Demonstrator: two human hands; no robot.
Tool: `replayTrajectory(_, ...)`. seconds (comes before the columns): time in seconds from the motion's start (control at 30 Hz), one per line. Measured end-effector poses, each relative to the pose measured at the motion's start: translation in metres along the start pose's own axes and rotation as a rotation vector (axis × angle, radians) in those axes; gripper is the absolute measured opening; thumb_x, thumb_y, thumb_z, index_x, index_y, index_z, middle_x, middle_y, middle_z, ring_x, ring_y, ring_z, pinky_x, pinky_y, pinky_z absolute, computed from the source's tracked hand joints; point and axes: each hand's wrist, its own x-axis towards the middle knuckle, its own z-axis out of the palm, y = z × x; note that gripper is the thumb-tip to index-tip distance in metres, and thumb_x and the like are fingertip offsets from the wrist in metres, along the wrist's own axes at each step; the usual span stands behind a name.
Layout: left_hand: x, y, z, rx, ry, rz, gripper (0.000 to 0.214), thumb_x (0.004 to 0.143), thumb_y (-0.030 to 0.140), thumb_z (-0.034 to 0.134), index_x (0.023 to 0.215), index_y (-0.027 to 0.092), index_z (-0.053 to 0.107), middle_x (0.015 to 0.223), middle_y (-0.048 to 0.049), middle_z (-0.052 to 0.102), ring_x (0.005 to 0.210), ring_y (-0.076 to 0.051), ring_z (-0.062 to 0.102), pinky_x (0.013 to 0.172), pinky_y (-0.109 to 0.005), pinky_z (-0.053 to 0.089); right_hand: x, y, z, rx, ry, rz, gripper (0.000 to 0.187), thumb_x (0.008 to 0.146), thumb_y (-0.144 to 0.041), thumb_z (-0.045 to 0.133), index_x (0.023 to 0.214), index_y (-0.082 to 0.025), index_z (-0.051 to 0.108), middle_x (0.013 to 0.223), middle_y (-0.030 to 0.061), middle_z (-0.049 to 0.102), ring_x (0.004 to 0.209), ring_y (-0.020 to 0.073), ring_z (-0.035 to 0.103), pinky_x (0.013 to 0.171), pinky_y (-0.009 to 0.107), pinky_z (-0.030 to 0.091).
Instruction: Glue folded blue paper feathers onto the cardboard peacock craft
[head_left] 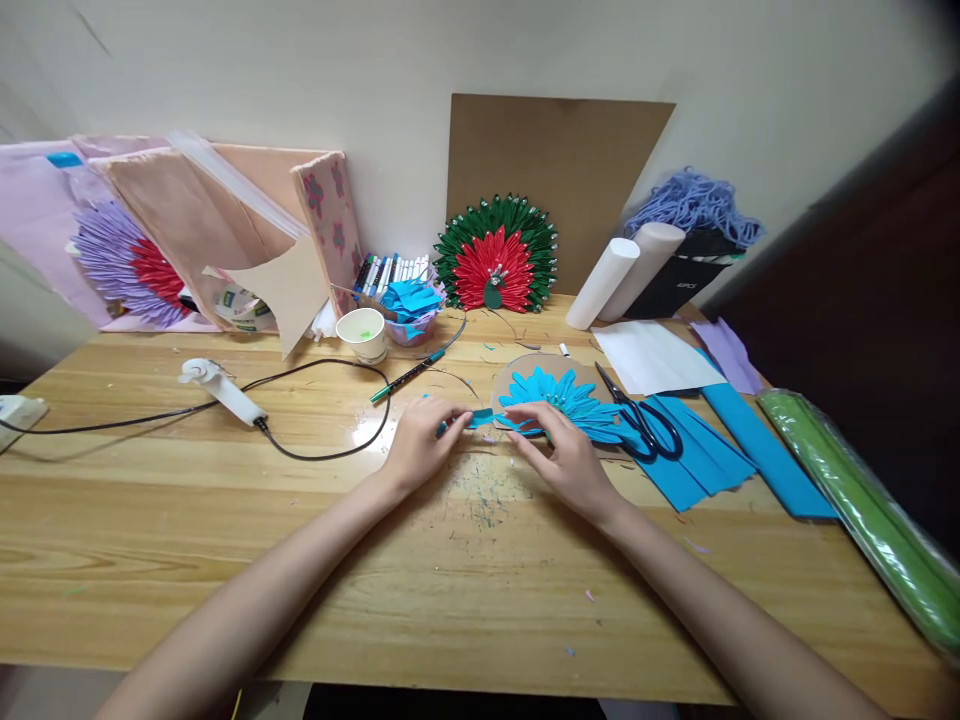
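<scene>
My left hand (pixel 421 442) is closed in a pinch on a small folded piece of blue paper (pixel 477 418) just above the table. My right hand (pixel 566 462) rests with curled fingers on the other end of that blue piece, at the lower edge of a fan of blue paper petals (pixel 559 400) glued on a brown cardboard disc (pixel 541 366). Both hands meet at the middle of the wooden table (pixel 465 560).
Black scissors (pixel 646 418) lie on blue paper strips (pixel 701 450) to the right. A white glue gun (pixel 222 389) with black cord lies left. A paper cup (pixel 363 333), a bowl of blue pieces (pixel 411 305), a green pen (pixel 409 375), a red-green paper fan (pixel 496 255), white rolls (pixel 604 282) and a green roll (pixel 870 510) stand around.
</scene>
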Motion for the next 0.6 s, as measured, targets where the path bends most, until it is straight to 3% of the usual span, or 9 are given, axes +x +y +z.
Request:
replayTrajectory(0.17, -0.008, 0.023, 0.01, -0.227, -0.114, -0.07, 0.019, 0.086, 0.029, 0.049, 0.08, 0.017, 0.062, 0.074, -0.0024, 0.064, 0.067, -0.013, 0.056, 0.064, -0.025, 0.042, -0.002, 0.001, 0.004, 0.066, 0.027, -0.037, 0.013, 0.086, -0.023, 0.054, 0.096, -0.022, 0.06, 0.092, 0.0039, 0.064, 0.082, 0.0169, 0.061, 0.075, 0.03, 0.049)
replayTrajectory(0.33, -0.011, 0.025, 0.018, -0.471, -0.181, -0.234, 0.021, 0.082, 0.033, 0.054, 0.086, 0.015, 0.064, 0.08, -0.0041, 0.066, 0.069, -0.013, 0.059, 0.061, -0.022, 0.044, -0.003, 0.001, 0.007, 0.146, 0.062, -0.024, 0.011, 0.084, -0.02, 0.056, 0.088, -0.023, 0.066, 0.085, 0.0031, 0.066, 0.079, 0.0167, 0.062, 0.07, 0.029, 0.051)
replayTrajectory(0.6, -0.009, 0.024, 0.017, -0.501, -0.225, -0.309, 0.027, 0.082, 0.036, 0.051, 0.076, 0.012, 0.064, 0.069, -0.0033, 0.063, 0.063, -0.013, 0.054, 0.058, -0.023, 0.04, -0.006, 0.002, 0.009, 0.236, 0.113, 0.038, 0.01, 0.08, -0.022, 0.059, 0.086, -0.021, 0.067, 0.085, 0.0036, 0.068, 0.075, 0.0166, 0.065, 0.07, 0.031, 0.055)
